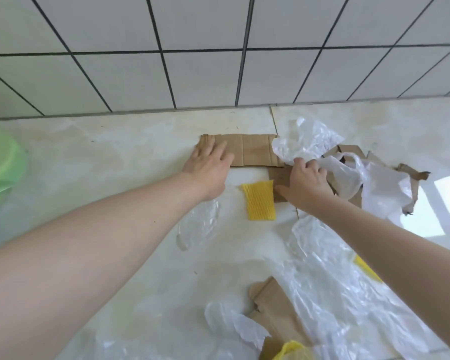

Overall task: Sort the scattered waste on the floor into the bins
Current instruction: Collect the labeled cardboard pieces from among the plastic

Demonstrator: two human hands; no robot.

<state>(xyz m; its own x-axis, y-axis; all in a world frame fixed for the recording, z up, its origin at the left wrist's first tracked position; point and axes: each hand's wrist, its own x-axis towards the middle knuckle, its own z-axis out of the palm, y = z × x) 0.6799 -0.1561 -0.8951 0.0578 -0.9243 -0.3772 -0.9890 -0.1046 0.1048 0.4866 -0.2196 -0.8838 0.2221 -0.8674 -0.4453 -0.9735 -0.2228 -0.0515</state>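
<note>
Plastic sheets (348, 294) covered the floor (115, 152). The left hand (208, 165) lay flat on a cardboard strip (255, 150) by the wall; the right hand (305, 180) pinched a plastic bag (307, 141). Gathering was underway; next seemingly required lifting toward the green bin (0, 165).

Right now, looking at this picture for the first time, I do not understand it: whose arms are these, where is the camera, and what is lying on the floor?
There is no machine: a person wears one camera on the head, looking forward and down at their own arms. The left hand lies with straight fingers on a flat cardboard piece near the tiled wall. The right hand has its fingers curled around a clear plastic bag. Between the hands lies a yellow foam net. More plastic film and torn cardboard are scattered on the floor. A green bin shows at the left edge.
</note>
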